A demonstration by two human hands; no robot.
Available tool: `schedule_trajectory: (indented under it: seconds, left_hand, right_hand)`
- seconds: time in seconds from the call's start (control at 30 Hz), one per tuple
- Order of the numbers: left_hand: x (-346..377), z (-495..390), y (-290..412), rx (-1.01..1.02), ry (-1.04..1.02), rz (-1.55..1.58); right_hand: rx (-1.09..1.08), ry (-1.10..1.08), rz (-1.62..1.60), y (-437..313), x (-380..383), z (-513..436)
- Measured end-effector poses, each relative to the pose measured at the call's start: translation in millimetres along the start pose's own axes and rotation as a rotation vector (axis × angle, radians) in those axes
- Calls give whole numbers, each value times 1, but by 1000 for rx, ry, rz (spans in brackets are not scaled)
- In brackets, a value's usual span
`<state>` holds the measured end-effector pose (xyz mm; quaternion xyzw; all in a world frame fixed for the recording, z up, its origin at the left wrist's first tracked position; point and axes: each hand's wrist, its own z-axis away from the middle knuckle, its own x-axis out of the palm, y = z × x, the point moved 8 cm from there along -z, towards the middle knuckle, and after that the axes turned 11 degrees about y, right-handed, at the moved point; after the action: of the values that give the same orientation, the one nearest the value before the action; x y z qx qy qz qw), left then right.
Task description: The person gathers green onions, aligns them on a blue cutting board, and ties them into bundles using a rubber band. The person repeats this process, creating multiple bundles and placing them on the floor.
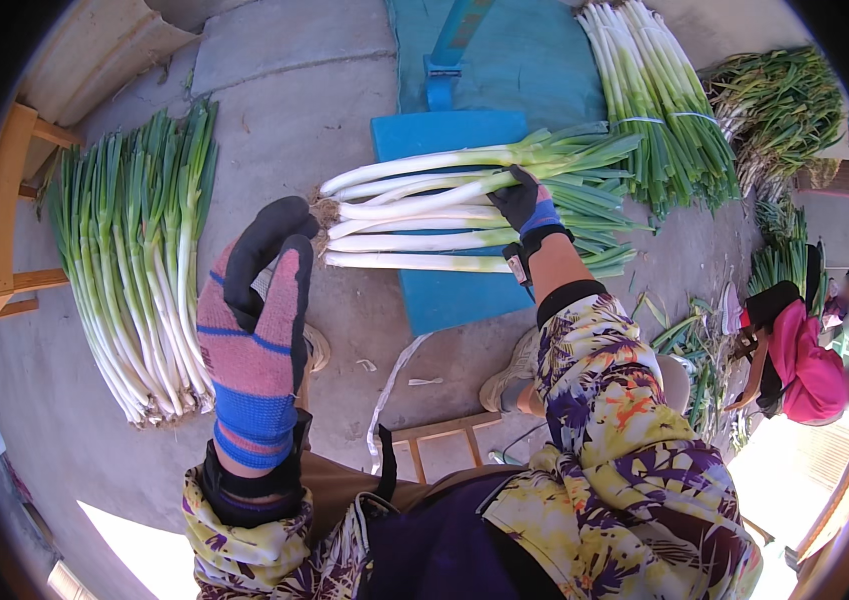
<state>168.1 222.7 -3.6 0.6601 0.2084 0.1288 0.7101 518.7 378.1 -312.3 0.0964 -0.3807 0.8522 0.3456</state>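
Several trimmed leeks (424, 241) lie side by side across a blue board (462, 304), white shanks and roots to the left, green leaves to the right. My right hand (526, 199), in a dark-coated knit glove, grips the top leek (432, 204) where white turns to green. Beside the root ends (325, 214) is my left hand (259, 277), gloved in pink and blue with dark fingers. Its fingers curl towards the thumb, the tips close together by the roots. Whether they pinch any root is hidden.
Loose leeks (143, 277) lie on the concrete floor at left. Tied leek bundles (657, 105) rest at upper right, near untrimmed leeks (777, 112). A blue post (458, 37) rises behind the board. Leaf scraps (694, 360) and a person in pink (807, 360) are at right.
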Motion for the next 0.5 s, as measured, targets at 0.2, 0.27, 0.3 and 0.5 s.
schedule_trajectory:
  seconds: [0.2, 0.27, 0.3, 0.5]
  left_hand:
    - [3, 3, 0, -8, 8, 57]
    - [2, 2, 2, 41, -1, 11]
    - [1, 2, 3, 64, -3, -14]
    - [2, 3, 1, 29, -2, 61]
  right_hand:
    - [56, 52, 2, 13, -21, 10]
    - [104, 167, -12, 19, -31, 8]
    - [98, 205, 7, 20, -30, 9]
    - [83, 349, 189, 12, -37, 10]
